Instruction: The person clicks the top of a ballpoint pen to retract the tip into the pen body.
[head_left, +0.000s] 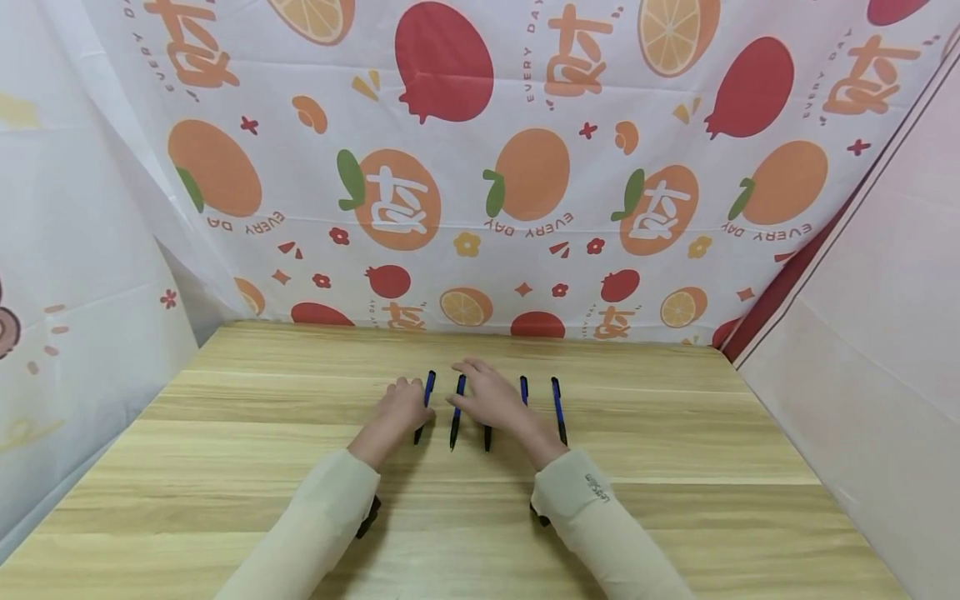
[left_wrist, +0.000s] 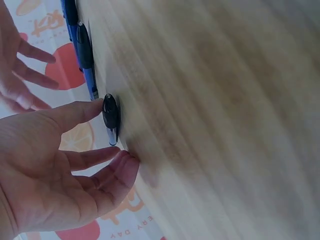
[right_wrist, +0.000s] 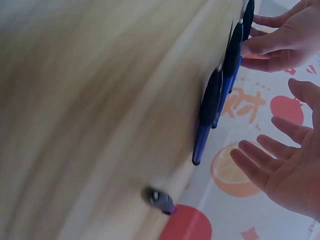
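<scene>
Several blue-and-black pens lie side by side on the wooden table (head_left: 300, 475). My left hand (head_left: 402, 406) is at the leftmost pen (head_left: 428, 387), its thumb and bent fingers on either side of it. In the left wrist view, that pen (left_wrist: 110, 117) lies on the tabletop beside the thumb tip, with a gap before the fingers. My right hand (head_left: 491, 400) spreads over the middle pens and covers parts of two of them. A second pen (head_left: 457, 412) shows near its thumb. Its fingers (right_wrist: 257, 157) look loosely extended and hold nothing in the right wrist view.
The rightmost pen (head_left: 558, 410) lies right of my right hand, beside a partly covered pen (head_left: 524, 388). A fruit-printed cloth (head_left: 465, 275) hangs behind the table's far edge. Pale cloths also hang at the left (head_left: 75, 250) and right (head_left: 862, 333).
</scene>
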